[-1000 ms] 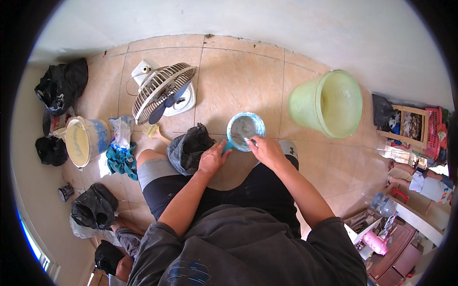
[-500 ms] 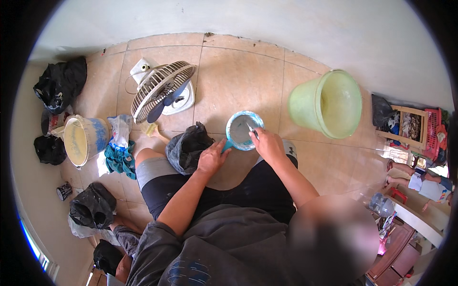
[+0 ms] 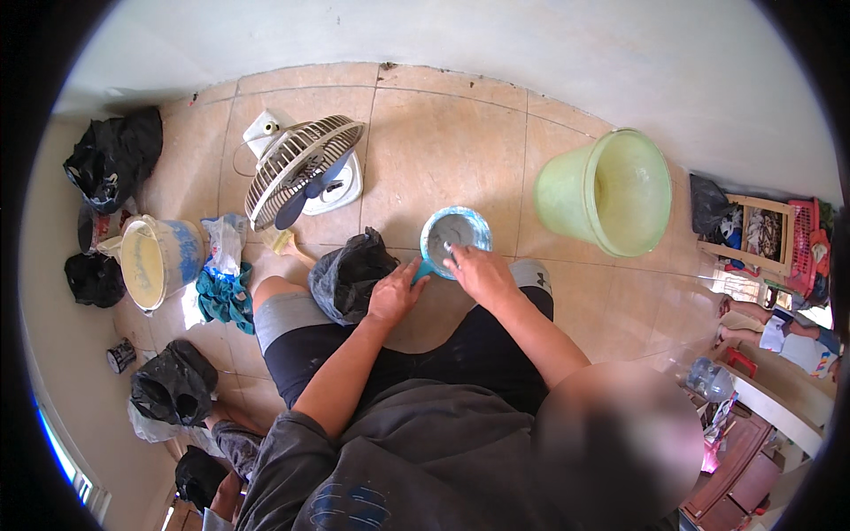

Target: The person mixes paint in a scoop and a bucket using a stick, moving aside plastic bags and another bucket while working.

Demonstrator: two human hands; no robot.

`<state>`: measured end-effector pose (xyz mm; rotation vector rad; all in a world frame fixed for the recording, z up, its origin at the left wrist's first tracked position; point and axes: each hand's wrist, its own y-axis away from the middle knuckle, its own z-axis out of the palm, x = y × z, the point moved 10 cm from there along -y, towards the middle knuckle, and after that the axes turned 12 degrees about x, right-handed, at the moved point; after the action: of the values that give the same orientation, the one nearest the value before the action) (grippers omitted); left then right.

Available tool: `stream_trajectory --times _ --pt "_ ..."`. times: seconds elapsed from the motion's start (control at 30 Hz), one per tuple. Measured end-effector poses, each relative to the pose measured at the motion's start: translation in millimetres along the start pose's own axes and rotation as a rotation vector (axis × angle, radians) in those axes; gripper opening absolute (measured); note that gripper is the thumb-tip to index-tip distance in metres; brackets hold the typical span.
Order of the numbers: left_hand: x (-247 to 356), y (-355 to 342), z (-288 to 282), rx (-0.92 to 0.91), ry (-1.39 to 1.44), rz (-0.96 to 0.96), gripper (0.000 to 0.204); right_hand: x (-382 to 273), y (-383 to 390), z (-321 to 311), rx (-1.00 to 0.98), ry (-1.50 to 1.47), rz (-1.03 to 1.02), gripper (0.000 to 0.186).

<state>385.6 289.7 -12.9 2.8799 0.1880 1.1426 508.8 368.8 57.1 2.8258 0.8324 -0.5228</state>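
A blue plastic dipper (image 3: 483,228) with grey paste (image 3: 453,227) inside is in front of me, above my lap. My left hand (image 3: 395,296) is closed around its handle. Over the dipper's opening, my right hand (image 3: 481,273) grips a slim tool (image 3: 447,248); the fingers hide most of it, so its kind is unclear. A crumpled black plastic bag (image 3: 341,283) lies against my left thigh, just left of my left hand.
A pale green bucket (image 3: 558,196) lies tipped to the right, ahead of me. An electric fan (image 3: 297,173) stands front left. Beyond my left knee are a brush (image 3: 285,242), a teal cloth (image 3: 226,296) and a paint-stained bucket (image 3: 180,252). People are visible at lower left and far right.
My right hand has shifted slightly left and turned over the dipper, moving the tool within the paste. My left hand stays on the handle.
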Motion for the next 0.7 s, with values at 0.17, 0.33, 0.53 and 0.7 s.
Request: stream_trajectory --times 0.17,0.33,0.53,0.7 --pt "-0.4 2.1 -3.0 0.066 -0.002 0.047 0.048 4.6 10.3 -10.4 -0.126 0.011 -0.003 0.032" --pt "-0.6 0.0 1.4 0.007 0.024 0.007 0.047 10.2 -11.7 -25.7 0.04 0.092 -0.107 0.031" --pt "-0.7 0.0 1.2 0.016 0.008 -0.002 0.047 22.8 10.8 -8.8 -0.148 0.046 0.029 0.028" --pt "0.1 0.6 -0.1 0.034 0.021 0.013 0.047 26.7 -4.8 -22.5 0.039 0.029 0.109 0.03"
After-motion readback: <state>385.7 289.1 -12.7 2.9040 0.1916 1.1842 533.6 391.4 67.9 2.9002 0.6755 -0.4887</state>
